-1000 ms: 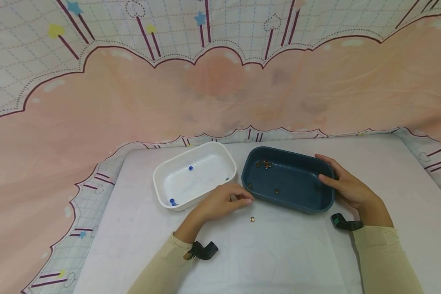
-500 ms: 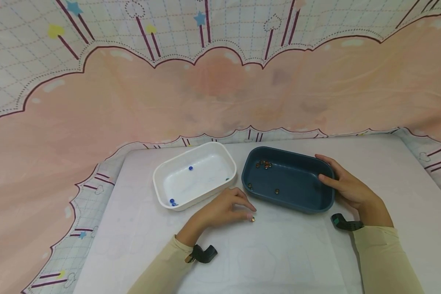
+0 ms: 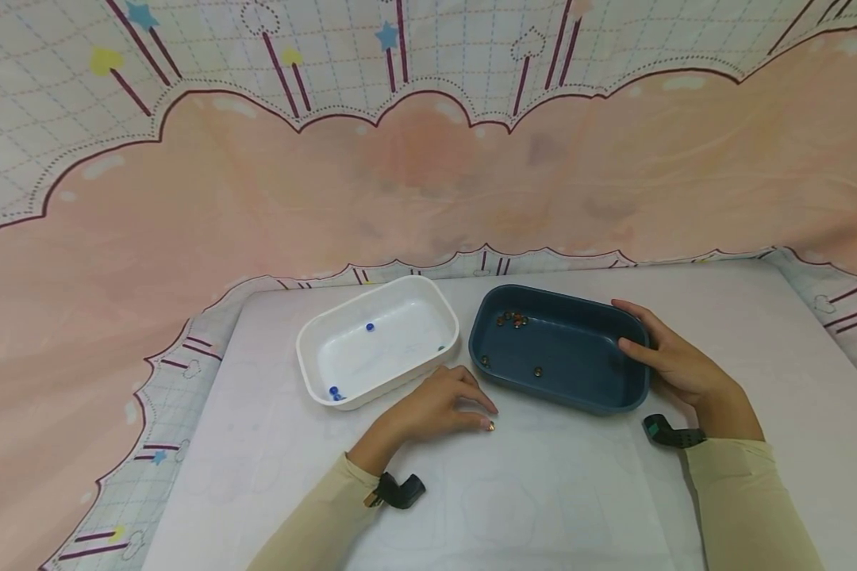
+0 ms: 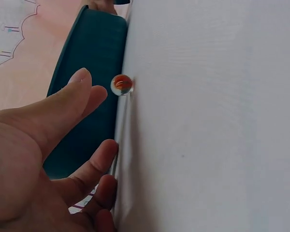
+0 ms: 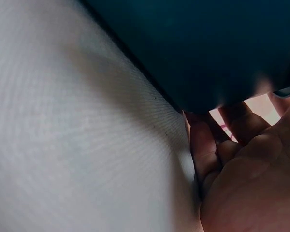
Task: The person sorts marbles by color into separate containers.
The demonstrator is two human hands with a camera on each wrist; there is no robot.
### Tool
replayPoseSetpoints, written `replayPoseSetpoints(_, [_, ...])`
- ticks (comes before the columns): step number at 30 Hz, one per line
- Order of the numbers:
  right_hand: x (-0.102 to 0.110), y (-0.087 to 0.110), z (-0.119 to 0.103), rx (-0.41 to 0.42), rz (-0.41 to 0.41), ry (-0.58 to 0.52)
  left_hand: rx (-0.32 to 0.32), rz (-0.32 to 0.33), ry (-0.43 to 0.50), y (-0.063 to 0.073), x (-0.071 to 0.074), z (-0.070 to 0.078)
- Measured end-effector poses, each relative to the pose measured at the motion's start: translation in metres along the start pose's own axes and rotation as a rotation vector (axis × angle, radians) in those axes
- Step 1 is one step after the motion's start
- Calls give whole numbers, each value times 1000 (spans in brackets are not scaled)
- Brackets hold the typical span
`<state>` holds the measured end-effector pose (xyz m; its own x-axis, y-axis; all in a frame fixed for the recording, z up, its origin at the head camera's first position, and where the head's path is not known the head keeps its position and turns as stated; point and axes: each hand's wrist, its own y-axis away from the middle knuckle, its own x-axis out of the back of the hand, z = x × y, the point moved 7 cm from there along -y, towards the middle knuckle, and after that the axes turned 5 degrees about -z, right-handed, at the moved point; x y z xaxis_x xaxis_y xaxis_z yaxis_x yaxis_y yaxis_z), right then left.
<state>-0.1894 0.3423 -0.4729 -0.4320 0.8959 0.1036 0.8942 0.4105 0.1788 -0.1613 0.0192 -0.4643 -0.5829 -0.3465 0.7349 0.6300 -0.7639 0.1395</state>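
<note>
An orange-and-clear glass marble (image 4: pixel 122 85) lies on the white cloth in front of the dark blue tray (image 3: pixel 571 396). Beside it is my left hand (image 3: pixel 436 408), thumb and fingers spread apart with nothing between them. In the left wrist view a small gap shows between the fingertips and the marble. My right hand (image 3: pixel 685 373) grips the right end of the tray, thumb over the rim and fingers along the outer wall. Several amber marbles (image 3: pixel 517 320) sit in the tray, mostly toward its far left corner.
Left of the blue tray stands a white tray (image 3: pixel 382 289), slightly turned. It contains several marbles, among them a blue marble (image 3: pixel 370 327) and a greenish one by its right wall. A patterned curtain (image 3: pixel 428 190) hangs behind the cloth-covered table (image 3: pixel 578 500).
My left hand has come down from the blue tray's near left corner toward the marble on the cloth. My right hand and both trays have stayed in place.
</note>
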Motion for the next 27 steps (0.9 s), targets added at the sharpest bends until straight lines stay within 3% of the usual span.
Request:
replayPoseSetpoints(6, [0,0,0,-4,7,0,38,-4,-28,-2,-4,-1])
replayPoseSetpoints(27, [0,0,0,-4,2,3,64,35,-80,-2,-6,0])
